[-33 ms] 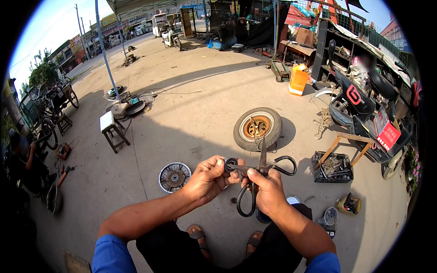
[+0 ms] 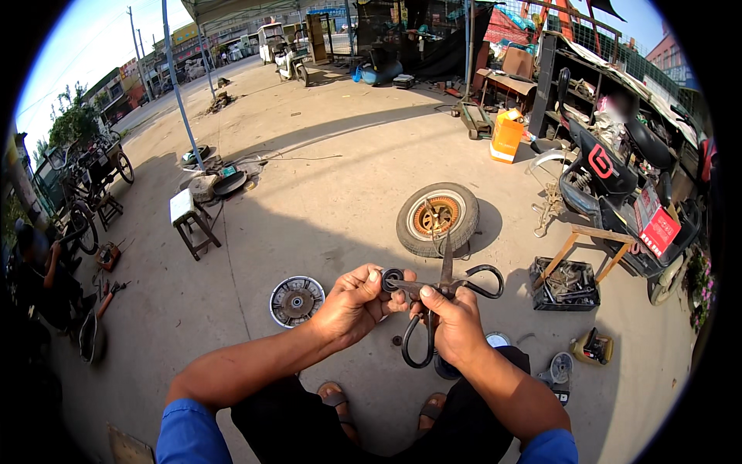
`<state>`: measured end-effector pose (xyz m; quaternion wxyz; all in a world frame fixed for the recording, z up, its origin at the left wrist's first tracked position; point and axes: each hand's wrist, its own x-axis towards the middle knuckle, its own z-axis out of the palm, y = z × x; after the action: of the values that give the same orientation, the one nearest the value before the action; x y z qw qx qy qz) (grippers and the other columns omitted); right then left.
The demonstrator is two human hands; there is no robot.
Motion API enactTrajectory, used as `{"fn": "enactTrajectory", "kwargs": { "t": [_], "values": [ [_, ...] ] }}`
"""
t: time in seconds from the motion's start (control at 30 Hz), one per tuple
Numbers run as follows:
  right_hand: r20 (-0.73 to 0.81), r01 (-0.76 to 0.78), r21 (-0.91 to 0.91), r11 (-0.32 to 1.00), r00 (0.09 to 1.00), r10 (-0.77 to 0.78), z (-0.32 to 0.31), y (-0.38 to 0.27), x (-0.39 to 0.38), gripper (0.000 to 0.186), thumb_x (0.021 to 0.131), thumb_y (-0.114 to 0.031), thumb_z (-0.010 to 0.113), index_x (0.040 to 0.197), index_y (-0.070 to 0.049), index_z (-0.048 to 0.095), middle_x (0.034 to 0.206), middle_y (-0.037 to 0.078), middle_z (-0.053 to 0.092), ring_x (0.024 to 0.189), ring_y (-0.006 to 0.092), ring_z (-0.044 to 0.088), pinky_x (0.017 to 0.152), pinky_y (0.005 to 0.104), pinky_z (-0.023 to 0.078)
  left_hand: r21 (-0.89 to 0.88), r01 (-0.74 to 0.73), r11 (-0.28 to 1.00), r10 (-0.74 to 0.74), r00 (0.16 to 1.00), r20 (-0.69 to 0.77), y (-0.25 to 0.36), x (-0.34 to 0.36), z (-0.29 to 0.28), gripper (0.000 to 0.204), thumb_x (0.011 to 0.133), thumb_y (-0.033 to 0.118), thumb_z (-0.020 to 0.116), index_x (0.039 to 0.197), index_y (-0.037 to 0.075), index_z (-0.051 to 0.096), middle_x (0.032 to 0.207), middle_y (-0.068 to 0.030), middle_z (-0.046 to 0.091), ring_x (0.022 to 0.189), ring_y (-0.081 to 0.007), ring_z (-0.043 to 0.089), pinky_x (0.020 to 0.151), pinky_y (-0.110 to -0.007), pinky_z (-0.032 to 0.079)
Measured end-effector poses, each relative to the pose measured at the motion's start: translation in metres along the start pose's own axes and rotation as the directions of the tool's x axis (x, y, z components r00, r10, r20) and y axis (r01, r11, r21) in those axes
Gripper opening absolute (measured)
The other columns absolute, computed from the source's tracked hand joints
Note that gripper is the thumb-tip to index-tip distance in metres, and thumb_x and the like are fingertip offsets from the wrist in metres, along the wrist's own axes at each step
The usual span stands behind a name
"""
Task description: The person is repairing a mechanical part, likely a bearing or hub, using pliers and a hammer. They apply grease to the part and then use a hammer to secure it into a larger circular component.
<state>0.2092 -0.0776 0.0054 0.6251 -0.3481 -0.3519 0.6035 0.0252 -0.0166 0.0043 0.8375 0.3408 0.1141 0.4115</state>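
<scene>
My left hand (image 2: 357,303) pinches a small black ring (image 2: 392,277), which looks like a seal or bearing, between thumb and fingers. My right hand (image 2: 457,321) grips a pair of scissors (image 2: 446,280) near the pivot, thumb on top. The scissors have dark metal blades and black loop handles, spread wide. One blade points left with its tip at the ring; the other points away from me, over the lower edge of a wheel with a tyre (image 2: 410,238). Whether the tip goes into the ring or only touches its face, I cannot tell.
A round metal hub cover (image 2: 297,301) lies on the concrete left of my hands. To the right stand a black crate of tools (image 2: 566,298) and a cut yellow container (image 2: 593,347). A stool (image 2: 193,220) is at left. Another person (image 2: 48,271) sits at the far left.
</scene>
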Motion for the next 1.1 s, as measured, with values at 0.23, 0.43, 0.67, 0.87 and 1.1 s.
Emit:
{"fn": "enactTrajectory", "kwargs": {
  "t": [0.23,0.43,0.67,0.87,1.1],
  "values": [
    [0.024,0.001,0.042,0.999,1.0,-0.002,0.001,0.0,0.0,0.019,0.094,-0.014,0.066,0.095,0.005,0.066,0.085,0.009,0.068,0.075,0.0149,0.063,0.071,0.0272,0.049,-0.009,0.007,1.0,-0.007,1.0,-0.015,0.003,-0.003,0.01,0.021,0.097,0.024,0.062,0.103,0.004,0.059,0.12,-0.0191,0.064,0.091,-0.0234,0.066,0.09,-0.042,0.057],
    [0.014,0.013,0.075,0.997,1.0,-0.014,0.002,0.004,0.001,0.019,0.093,-0.013,0.067,0.095,0.006,0.066,0.087,0.01,0.068,0.076,0.0165,0.063,0.073,0.0289,0.05,-0.045,0.014,0.999,-0.013,1.0,0.022,0.001,-0.001,0.004,0.022,0.095,0.023,0.063,0.103,0.003,0.059,0.121,-0.0197,0.063,0.098,-0.0289,0.067,0.093,-0.048,0.055],
    [0.012,0.004,0.125,0.992,1.0,-0.006,-0.001,0.008,0.004,0.018,0.092,-0.012,0.068,0.094,0.006,0.065,0.088,0.01,0.068,0.078,0.0176,0.063,0.075,0.0304,0.051,-0.058,0.04,0.998,-0.041,0.999,-0.014,-0.001,0.002,-0.005,0.022,0.094,0.023,0.066,0.103,0.004,0.06,0.123,-0.0204,0.062,0.112,-0.039,0.063,0.1,-0.056,0.051],
    [0.014,-0.019,0.16,0.987,1.0,0.017,-0.002,0.008,0.005,0.016,0.091,-0.011,0.069,0.095,0.005,0.065,0.088,0.01,0.068,0.079,0.0173,0.063,0.076,0.0307,0.051,-0.07,0.047,0.996,-0.048,0.999,-0.003,-0.002,0.003,-0.007,0.022,0.093,0.023,0.067,0.101,0.004,0.061,0.123,-0.0206,0.062,0.109,-0.0373,0.064,0.099,-0.054,0.053],
    [0.038,-0.029,0.187,0.982,0.999,0.022,-0.004,0.01,0.005,0.014,0.091,-0.008,0.069,0.095,0.004,0.064,0.089,0.01,0.068,0.079,0.0172,0.062,0.077,0.0303,0.05,-0.089,0.048,0.995,-0.044,0.998,0.038,0.001,0.002,-0.001,0.021,0.093,0.023,0.067,0.1,0.004,0.061,0.122,-0.0198,0.063,0.104,-0.0338,0.066,0.096,-0.052,0.054]
  ]
}}
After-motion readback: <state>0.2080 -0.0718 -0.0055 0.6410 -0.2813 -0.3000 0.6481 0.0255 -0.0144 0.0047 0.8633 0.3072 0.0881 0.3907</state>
